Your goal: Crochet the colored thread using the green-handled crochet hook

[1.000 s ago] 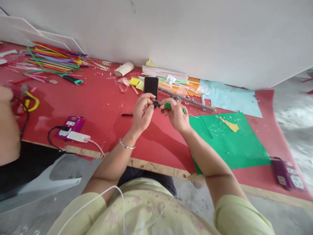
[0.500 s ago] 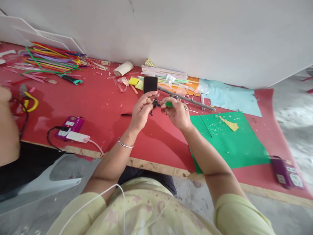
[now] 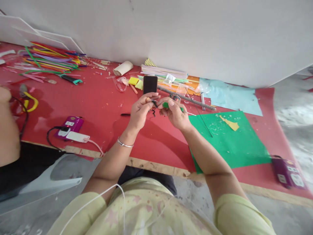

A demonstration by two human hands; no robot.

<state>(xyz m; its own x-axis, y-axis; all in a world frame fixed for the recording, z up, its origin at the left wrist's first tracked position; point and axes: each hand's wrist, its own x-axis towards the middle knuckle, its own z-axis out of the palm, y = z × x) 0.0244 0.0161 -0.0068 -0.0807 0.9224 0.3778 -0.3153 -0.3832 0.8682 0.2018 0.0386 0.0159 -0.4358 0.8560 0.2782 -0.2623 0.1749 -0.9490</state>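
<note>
My left hand (image 3: 140, 111) is closed, its thumb and fingers pinching a small piece of black yarn work (image 3: 154, 103). A curly black strand (image 3: 153, 113) dangles just below the fingertips. In my right hand (image 3: 176, 114) is a crochet hook (image 3: 165, 105) with a green handle and thin metal at both ends. Its left tip meets the black yarn between the two hands; the exact contact is too small to make out. Right behind my right fingers lies a multicoloured striped bundle (image 3: 174, 98), partly hidden. A dark phone (image 3: 150, 85) stands beyond my left fingertips.
A grey rod (image 3: 187, 98), straws (image 3: 163, 71) and a cardboard tube (image 3: 123, 68) lie toward the wall. Right is a green sheet (image 3: 230, 143); left are a purple power strip (image 3: 73, 124), pliers (image 3: 30, 101) and colourful pipe cleaners (image 3: 53, 58). Another person's arm (image 3: 8, 127) is at far left.
Both hands stay in nearly the same place. The hook has tilted and shifted slightly left, and more of the curly black strand and the striped bundle shows.
</note>
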